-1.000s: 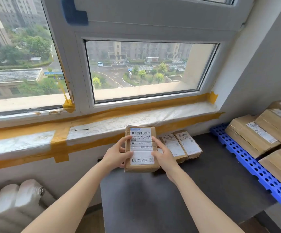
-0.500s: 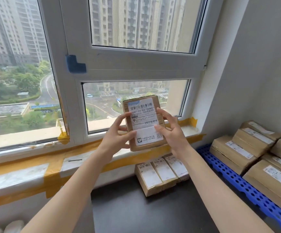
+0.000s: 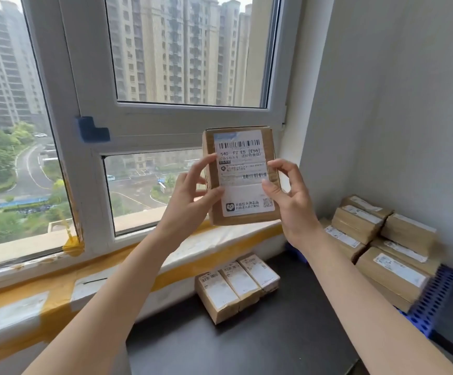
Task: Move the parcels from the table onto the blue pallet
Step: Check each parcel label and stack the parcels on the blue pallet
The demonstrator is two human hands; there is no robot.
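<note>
Holding a brown parcel up w/ both arms stretched fwd at window height, label facing the camera, box upright & tilted slightly. Left hand pinches its left edge, thumb on the label front, fingers curled behind. Right hand grips the right edge, thumb on the label, index & other fingers bent over the side. Parcel is in the air, well above the dark desk. Three small parcels sit side by side on the desk against the sill. Blue pallet at right carries stacked brown boxes by the wall.
</note>
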